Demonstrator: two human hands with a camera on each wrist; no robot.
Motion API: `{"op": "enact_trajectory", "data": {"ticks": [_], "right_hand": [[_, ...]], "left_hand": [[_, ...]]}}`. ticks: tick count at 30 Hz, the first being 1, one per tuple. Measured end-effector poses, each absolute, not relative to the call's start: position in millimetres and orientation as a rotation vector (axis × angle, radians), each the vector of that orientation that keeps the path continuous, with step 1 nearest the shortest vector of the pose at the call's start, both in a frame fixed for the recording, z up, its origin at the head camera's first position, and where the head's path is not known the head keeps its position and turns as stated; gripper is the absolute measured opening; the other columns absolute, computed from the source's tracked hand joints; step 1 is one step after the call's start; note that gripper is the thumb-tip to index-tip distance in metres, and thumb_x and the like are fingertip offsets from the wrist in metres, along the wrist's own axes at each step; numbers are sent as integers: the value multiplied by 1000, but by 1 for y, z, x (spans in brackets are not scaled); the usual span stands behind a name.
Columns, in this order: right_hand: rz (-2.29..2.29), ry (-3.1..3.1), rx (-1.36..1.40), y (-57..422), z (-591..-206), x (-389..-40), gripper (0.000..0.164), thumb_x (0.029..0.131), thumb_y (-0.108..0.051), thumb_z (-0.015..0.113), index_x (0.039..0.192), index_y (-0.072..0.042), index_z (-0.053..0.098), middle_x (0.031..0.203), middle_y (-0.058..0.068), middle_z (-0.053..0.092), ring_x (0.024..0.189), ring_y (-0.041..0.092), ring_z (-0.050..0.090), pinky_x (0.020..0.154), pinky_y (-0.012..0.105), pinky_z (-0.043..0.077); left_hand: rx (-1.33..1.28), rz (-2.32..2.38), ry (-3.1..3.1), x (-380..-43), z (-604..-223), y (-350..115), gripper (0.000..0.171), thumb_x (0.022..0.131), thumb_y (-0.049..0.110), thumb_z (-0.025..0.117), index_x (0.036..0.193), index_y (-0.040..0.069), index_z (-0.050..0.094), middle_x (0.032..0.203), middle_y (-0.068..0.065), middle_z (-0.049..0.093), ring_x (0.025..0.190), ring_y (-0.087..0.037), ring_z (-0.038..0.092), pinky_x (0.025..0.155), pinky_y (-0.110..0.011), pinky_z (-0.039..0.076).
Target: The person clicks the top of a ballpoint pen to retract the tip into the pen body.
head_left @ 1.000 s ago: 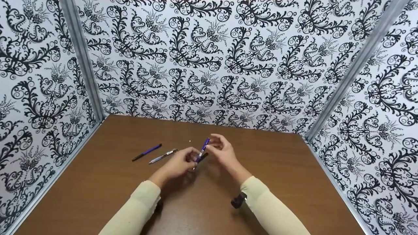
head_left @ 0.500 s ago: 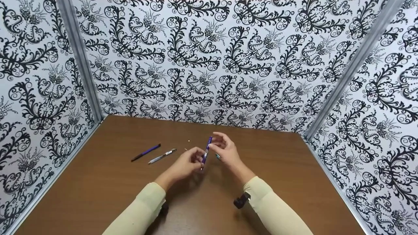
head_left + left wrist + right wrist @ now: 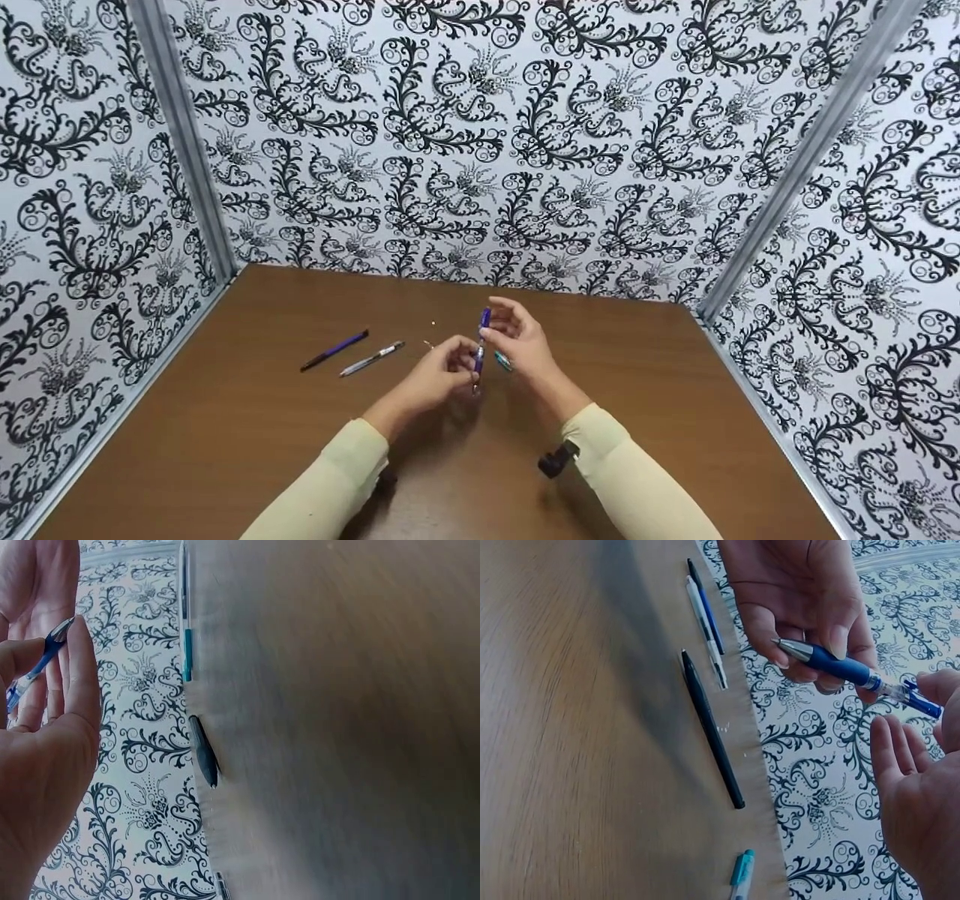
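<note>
Both hands have shifted slightly toward three o'clock since half a second ago, and the blue retractable pen between them stands a little more upright. Person's left hand has thumb and fingers clamped on its grip, the metal tip pointing to six o'clock; the right hand pinches its clicker end toward twelve, above the brown wooden table. On the tabletop, a teal pen lies just beside the held pen, at four o'clock. At nine o'clock from the left hand lie a clear pen and, farther out, a blue-and-black pen. Right wrist view shows a black pen between the clear and teal ones
</note>
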State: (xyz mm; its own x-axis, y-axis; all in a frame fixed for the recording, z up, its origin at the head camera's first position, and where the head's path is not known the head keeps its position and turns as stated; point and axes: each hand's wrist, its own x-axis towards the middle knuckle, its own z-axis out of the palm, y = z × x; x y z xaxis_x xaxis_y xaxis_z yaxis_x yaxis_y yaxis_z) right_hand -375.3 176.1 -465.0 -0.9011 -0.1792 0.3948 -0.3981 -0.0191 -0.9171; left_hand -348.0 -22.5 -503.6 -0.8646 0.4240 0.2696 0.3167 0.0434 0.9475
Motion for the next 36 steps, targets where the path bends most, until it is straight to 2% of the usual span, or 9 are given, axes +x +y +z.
{"op": "enact_trajectory", "data": {"ticks": [4,9,15,19,26,36], "right_hand": [[2076,-2062,627,175,-463,-373,57,94,14,74,148,10,56,124,26,69,110,31,70,98,31,60],[2091,-2051,634,175,-460,-370,56,94,14,74,148,8,58,121,19,72,111,34,71,97,32,61],[2099,-2027,681,176,-459,-370,57,95,16,74,148,9,57,120,18,72,107,27,72,95,31,61],[2105,-2020,687,176,-460,-370,58,94,18,73,149,10,56,118,15,73,104,22,73,97,31,60],[2097,-2039,679,177,-458,-371,61,93,18,74,151,13,53,117,17,74,104,25,73,97,32,61],[2041,-2073,659,179,-459,-372,56,93,15,76,146,5,62,116,17,75,105,25,73,97,34,61]], "left_hand": [[800,1988,2197,-348,-505,-21,37,94,-11,66,130,-6,61,105,-10,69,94,-19,64,75,-26,55],[813,2003,2171,-348,-506,-18,38,94,-12,66,131,-7,60,107,-12,70,97,-20,65,78,-27,56],[771,2044,2046,-349,-507,-18,43,96,-12,63,137,-13,53,105,-9,69,93,-18,68,76,-33,61],[764,2046,2042,-349,-507,-18,42,96,-12,63,137,-11,54,105,-9,68,92,-19,68,75,-33,61],[778,2050,2056,-348,-505,-17,41,95,-13,63,135,-10,56,104,-11,69,92,-20,69,74,-32,62],[793,2067,2042,-347,-504,-16,41,93,-15,62,134,-11,57,103,-11,68,93,-20,68,77,-31,62]]}}
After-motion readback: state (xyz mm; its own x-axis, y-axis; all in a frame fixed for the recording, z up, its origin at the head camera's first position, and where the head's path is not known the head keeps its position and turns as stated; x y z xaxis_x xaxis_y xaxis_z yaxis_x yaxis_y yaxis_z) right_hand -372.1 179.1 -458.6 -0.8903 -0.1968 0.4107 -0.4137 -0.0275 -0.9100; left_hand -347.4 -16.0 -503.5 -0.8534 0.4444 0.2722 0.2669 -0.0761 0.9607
